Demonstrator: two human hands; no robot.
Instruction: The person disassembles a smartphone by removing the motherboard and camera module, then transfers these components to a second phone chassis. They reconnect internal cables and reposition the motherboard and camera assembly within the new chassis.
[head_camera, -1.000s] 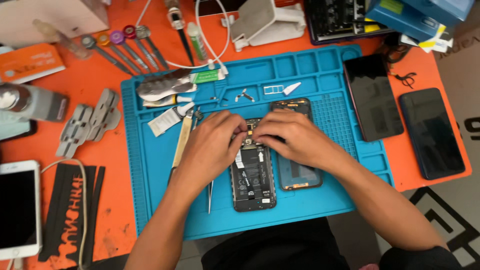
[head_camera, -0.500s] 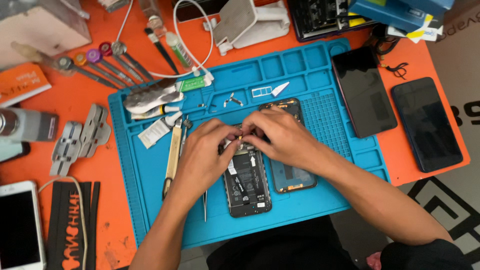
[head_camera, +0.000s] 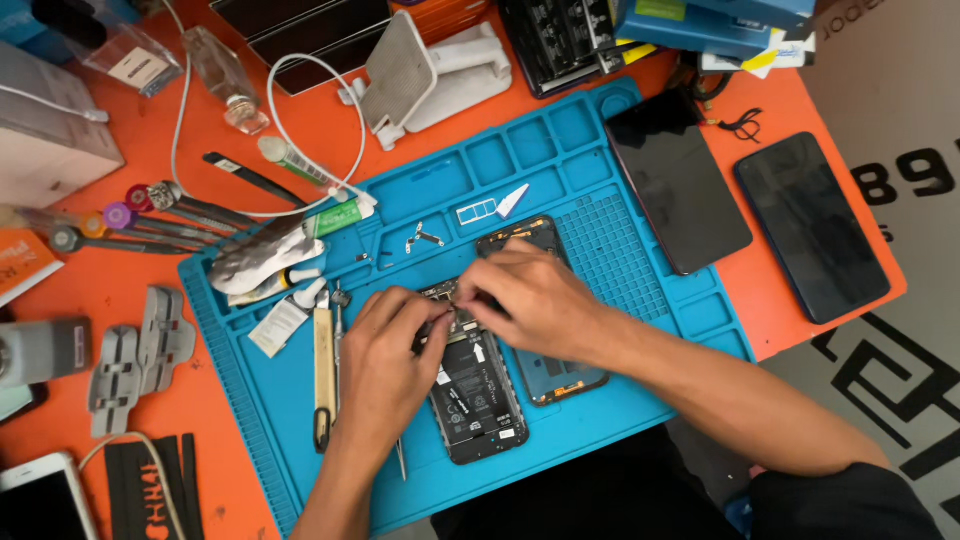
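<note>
An opened black smartphone (head_camera: 475, 395) lies on the blue repair mat (head_camera: 620, 260), its battery and inner parts showing. Both hands meet at its upper end. My left hand (head_camera: 385, 360) pinches with thumb and fingers at the top of the phone. My right hand (head_camera: 530, 300) comes in from the right, fingertips pressed on the same spot; what they grip is hidden. A second dark phone panel (head_camera: 560, 375) lies beside it, partly under my right hand and wrist. Thin tweezers (head_camera: 400, 458) lie under my left wrist.
Two dark phones (head_camera: 680, 185) (head_camera: 812, 225) lie at right. Screwdrivers (head_camera: 170, 205), a white cable (head_camera: 300, 90), a white stand (head_camera: 430, 70), glue tubes (head_camera: 300, 160) and small metal parts (head_camera: 425, 238) sit above. A grey clamp (head_camera: 140, 355) and white phone (head_camera: 40, 500) are at left.
The view has shifted and tilted, so the mat now sits rotated. Both hands stay at the top of the opened phone, fingers drawn closer together.
</note>
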